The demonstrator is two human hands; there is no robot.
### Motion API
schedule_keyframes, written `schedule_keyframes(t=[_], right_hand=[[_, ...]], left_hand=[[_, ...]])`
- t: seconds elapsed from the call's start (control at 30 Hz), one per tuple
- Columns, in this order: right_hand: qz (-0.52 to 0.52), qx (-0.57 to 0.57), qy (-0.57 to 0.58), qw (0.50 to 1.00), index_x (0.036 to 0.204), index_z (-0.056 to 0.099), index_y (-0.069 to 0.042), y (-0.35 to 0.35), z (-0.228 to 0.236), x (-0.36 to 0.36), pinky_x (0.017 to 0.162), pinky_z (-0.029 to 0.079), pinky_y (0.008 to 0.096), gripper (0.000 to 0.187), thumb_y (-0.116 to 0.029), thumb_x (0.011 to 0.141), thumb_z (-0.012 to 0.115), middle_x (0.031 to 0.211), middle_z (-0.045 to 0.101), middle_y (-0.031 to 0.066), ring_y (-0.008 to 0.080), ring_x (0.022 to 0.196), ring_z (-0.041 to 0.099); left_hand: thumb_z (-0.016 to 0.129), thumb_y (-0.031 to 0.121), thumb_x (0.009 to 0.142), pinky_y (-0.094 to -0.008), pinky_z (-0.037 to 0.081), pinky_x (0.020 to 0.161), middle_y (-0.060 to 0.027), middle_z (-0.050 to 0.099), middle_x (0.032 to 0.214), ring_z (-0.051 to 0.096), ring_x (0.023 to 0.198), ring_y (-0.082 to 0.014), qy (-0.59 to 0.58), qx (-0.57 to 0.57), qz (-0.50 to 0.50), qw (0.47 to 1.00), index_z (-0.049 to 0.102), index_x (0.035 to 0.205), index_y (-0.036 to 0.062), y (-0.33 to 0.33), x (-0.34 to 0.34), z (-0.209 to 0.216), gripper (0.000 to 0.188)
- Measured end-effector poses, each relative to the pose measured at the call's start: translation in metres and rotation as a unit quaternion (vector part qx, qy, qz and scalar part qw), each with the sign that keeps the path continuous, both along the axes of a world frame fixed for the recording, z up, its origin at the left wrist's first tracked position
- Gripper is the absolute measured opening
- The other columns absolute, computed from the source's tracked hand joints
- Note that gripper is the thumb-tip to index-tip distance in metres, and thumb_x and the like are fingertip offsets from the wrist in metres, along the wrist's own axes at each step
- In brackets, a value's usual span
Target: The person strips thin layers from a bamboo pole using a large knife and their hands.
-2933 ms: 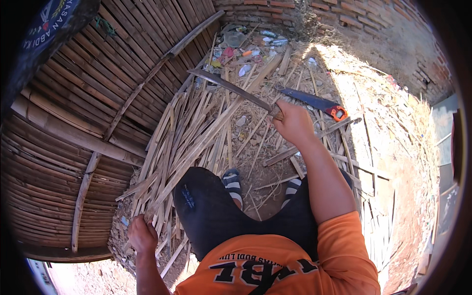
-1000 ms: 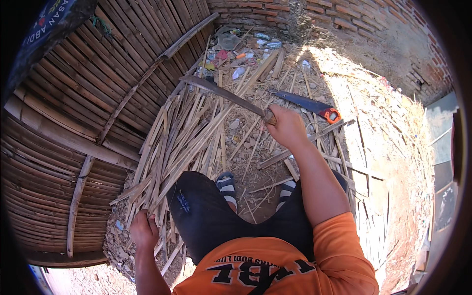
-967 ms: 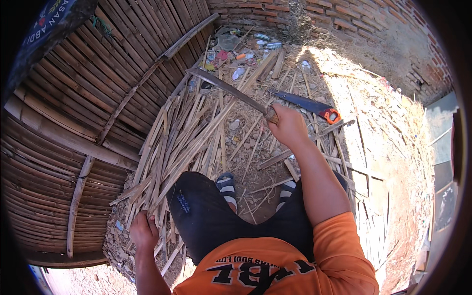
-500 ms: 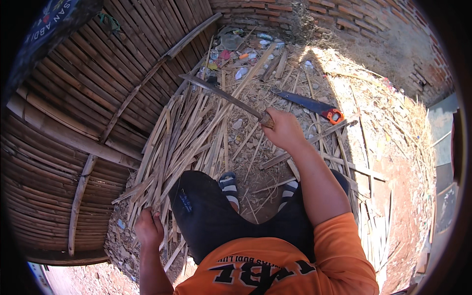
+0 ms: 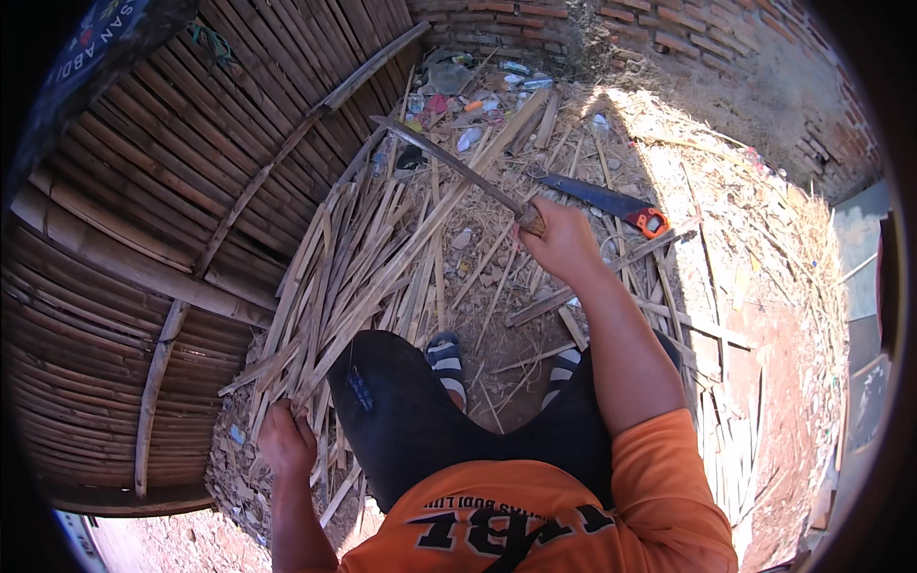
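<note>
My right hand (image 5: 562, 239) is wrapped round the wooden handle of a machete (image 5: 447, 158), whose long blade points away to the upper left. The blade crosses over a long pale bamboo strip (image 5: 420, 246); I cannot tell whether they touch. Beside my left knee, my left hand (image 5: 287, 440) is closed at the near end of that strip, its fingers partly hidden. Many more split bamboo strips (image 5: 318, 272) lie in a loose heap on the left, next to this hand.
A handsaw (image 5: 602, 199) with an orange and black handle lies on the ground beyond my right hand. To the left stands a bamboo-slat panel (image 5: 143, 220). A brick wall (image 5: 707, 48) closes off the back, with litter (image 5: 468, 140) before it. Wood pieces (image 5: 554, 304) lie near my feet.
The machete and my right hand have shifted slightly to the right. The far end of the long bamboo strip has also moved a little right. My left hand is nearly still.
</note>
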State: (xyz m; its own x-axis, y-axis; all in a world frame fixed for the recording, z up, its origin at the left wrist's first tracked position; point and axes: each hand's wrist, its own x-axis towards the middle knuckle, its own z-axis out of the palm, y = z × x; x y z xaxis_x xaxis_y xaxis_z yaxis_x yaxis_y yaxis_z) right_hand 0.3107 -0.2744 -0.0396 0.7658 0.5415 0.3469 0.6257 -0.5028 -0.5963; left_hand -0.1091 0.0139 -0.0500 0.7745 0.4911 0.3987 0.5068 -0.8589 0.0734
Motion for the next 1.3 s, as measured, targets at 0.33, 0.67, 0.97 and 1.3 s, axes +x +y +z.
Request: schedule_keyframes(t=[0.33, 0.67, 0.97, 1.3], right_hand=[[0.035, -0.015, -0.049, 0.998, 0.097, 0.061, -0.008, -0.010, -0.003, 0.010, 0.073, 0.053, 0.0501, 0.025, -0.017, 0.078, 0.075, 0.084, 0.066, 0.0143, 0.0406, 0.085, 0.067], [0.072, -0.046, -0.060, 0.995, 0.100, 0.062, -0.009, -0.001, -0.005, -0.001, 0.075, 0.054, 0.0540, 0.027, -0.019, 0.078, 0.073, 0.086, 0.069, 0.0181, 0.0433, 0.086, 0.068], [0.098, -0.059, -0.064, 0.991, 0.093, 0.061, -0.007, 0.006, -0.004, -0.013, 0.073, 0.052, 0.0523, 0.023, -0.019, 0.078, 0.074, 0.083, 0.069, 0.0183, 0.0430, 0.083, 0.068], [0.069, -0.112, -0.074, 0.989, 0.098, 0.061, -0.009, 0.002, -0.015, -0.009, 0.078, 0.055, 0.0528, 0.024, -0.017, 0.078, 0.072, 0.092, 0.070, 0.0165, 0.0410, 0.090, 0.069]], left_hand=[[0.063, 0.009, 0.088, -0.0558, 0.048, 0.068, -0.0222, 0.064, 0.088, 0.062, 0.079, -0.0469, 0.003, 0.019, -0.059, 0.998, 0.060, 0.109, -0.0016, 0.038, -0.038, -0.001, 0.024], [0.066, 0.009, 0.087, -0.0562, 0.048, 0.066, -0.0222, 0.064, 0.087, 0.062, 0.076, -0.0466, 0.047, 0.014, -0.039, 0.998, 0.060, 0.105, 0.0006, 0.038, -0.055, -0.003, 0.021], [0.065, 0.009, 0.087, -0.0559, 0.047, 0.068, -0.0211, 0.062, 0.086, 0.061, 0.078, -0.0462, 0.054, 0.015, -0.039, 0.998, 0.059, 0.106, 0.0012, 0.042, -0.053, -0.008, 0.021], [0.065, 0.012, 0.089, -0.0562, 0.048, 0.068, -0.0205, 0.063, 0.088, 0.063, 0.079, -0.0457, 0.094, 0.009, 0.003, 0.996, 0.059, 0.107, 0.0017, 0.045, -0.051, -0.009, 0.022]])
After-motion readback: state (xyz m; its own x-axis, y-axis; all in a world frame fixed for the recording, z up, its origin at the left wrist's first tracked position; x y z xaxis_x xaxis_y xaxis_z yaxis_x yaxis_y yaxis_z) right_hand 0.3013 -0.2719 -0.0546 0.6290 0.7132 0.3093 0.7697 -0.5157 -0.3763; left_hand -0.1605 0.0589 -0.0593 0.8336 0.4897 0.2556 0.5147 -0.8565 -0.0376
